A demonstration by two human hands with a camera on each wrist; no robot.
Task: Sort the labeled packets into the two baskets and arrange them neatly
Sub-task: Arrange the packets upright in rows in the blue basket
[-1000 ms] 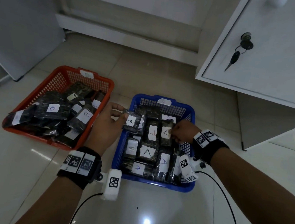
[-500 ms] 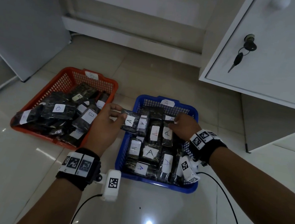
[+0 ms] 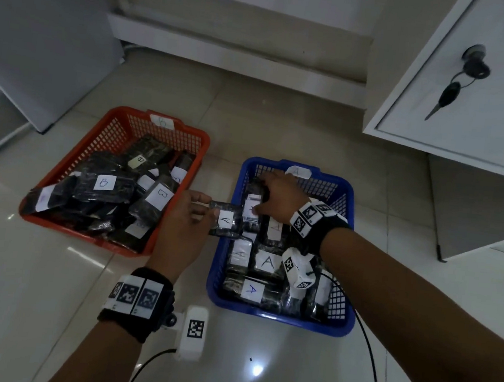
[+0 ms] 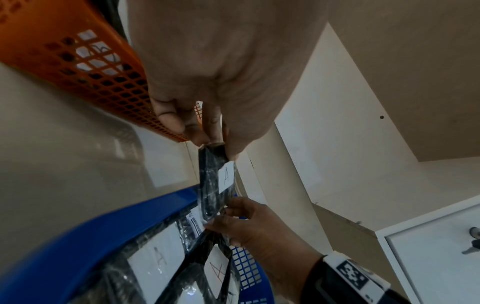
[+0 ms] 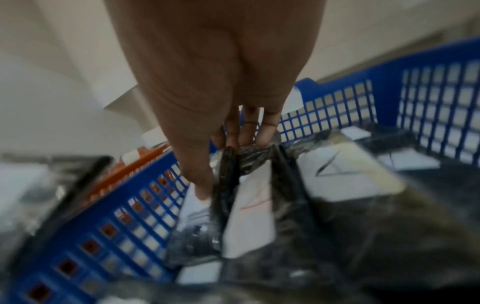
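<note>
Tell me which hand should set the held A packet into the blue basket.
Left. The left hand already pinches the A packet at the blue basket rim, while the right hand is busy gripping another packet inside.

A white cabinet door [image 3: 482, 91] fills the upper right, with a lock [image 3: 476, 61] near its top. A black-headed key [image 3: 447, 98] hangs below the lock. Left of the cabinet runs a white baseboard ledge [image 3: 235, 52]; farther left stands a grey panel [image 3: 38, 41]. Glossy beige floor tiles [image 3: 29, 291] spread below the cabinet.
</note>
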